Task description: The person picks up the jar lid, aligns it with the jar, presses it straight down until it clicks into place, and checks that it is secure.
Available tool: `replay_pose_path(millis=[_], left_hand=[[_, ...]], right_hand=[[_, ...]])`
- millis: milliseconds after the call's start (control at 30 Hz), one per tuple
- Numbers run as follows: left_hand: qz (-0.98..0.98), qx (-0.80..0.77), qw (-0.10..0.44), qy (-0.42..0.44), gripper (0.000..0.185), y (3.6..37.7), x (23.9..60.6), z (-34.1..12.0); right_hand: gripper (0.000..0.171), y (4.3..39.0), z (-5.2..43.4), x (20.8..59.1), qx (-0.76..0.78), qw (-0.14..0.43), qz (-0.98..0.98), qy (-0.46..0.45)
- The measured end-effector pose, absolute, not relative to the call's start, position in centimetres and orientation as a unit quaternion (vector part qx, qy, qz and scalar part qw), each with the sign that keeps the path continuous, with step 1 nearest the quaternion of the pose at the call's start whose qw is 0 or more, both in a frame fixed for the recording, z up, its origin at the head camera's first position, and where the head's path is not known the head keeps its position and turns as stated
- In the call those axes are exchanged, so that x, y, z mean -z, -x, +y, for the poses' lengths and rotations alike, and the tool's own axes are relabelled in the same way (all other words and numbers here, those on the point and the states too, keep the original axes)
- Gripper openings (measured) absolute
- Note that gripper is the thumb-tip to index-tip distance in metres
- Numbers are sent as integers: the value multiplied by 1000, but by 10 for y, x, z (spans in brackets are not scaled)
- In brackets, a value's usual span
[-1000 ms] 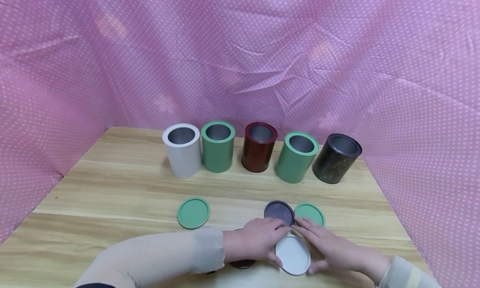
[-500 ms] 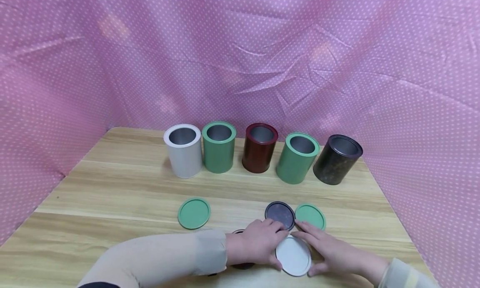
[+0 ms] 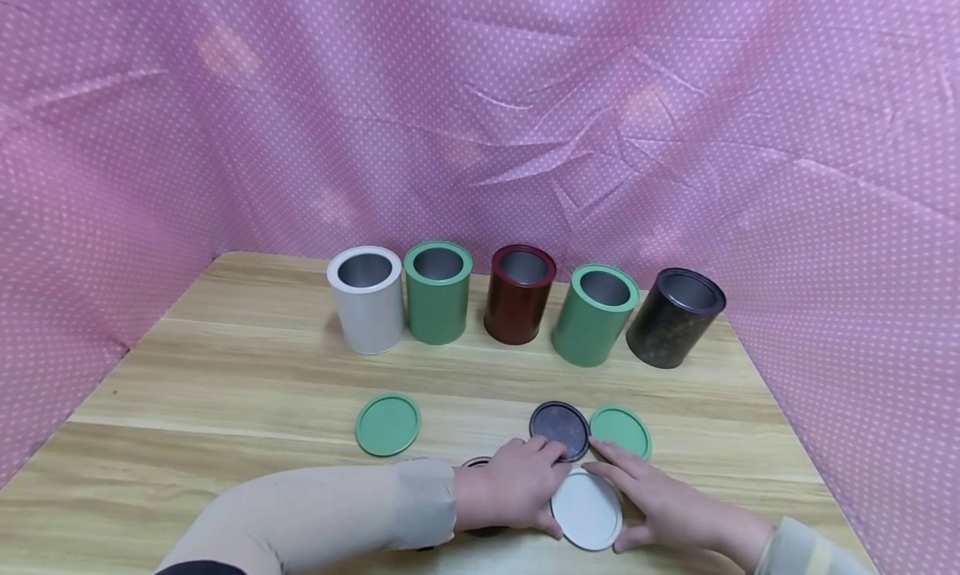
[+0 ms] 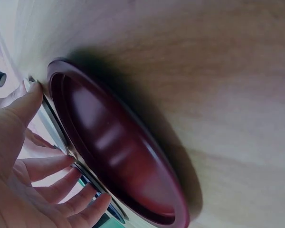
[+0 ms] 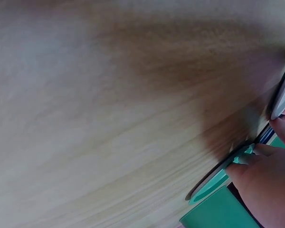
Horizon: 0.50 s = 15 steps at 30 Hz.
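A round white lid (image 3: pixel 588 512) lies on the wooden table between both hands in the head view. My left hand (image 3: pixel 521 485) rests at its left rim, thumb low and fingers higher up, the fingertips reaching the dark lid (image 3: pixel 555 422) behind. At the white lid's right rim is my right hand (image 3: pixel 660 498), fingers fairly straight and thumb at the near edge. Its forefinger comes close to a green lid (image 3: pixel 622 429). Under the left wrist sits a dark red lid (image 4: pixel 118 142), largely covered in the head view but plain in the left wrist view.
Along the back stand a white can (image 3: pixel 367 312), a green can (image 3: pixel 437 308), a dark red can (image 3: pixel 516 308), another green can (image 3: pixel 590 329) and a black can (image 3: pixel 667 329), tops open. Another green lid (image 3: pixel 387 425) lies left. Pink dotted cloth (image 3: pixel 480 100) surrounds the table.
The hands hold nearly the same place around the white lid. The view has shifted very slightly; no lid or can has visibly moved on the table.
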<state>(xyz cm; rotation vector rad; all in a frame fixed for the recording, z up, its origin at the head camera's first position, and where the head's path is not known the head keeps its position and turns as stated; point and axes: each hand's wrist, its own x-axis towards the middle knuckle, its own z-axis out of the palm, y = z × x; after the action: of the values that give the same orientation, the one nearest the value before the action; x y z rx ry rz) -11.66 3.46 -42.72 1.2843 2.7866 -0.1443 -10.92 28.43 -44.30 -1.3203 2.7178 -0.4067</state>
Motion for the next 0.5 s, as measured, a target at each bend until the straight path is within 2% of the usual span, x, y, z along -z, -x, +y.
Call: replay_pose_path(millis=[500], left_hand=[[906, 47, 26, -420, 81, 118, 428, 33]], right_hand=[[87, 110, 280, 443, 133, 37, 893, 428]])
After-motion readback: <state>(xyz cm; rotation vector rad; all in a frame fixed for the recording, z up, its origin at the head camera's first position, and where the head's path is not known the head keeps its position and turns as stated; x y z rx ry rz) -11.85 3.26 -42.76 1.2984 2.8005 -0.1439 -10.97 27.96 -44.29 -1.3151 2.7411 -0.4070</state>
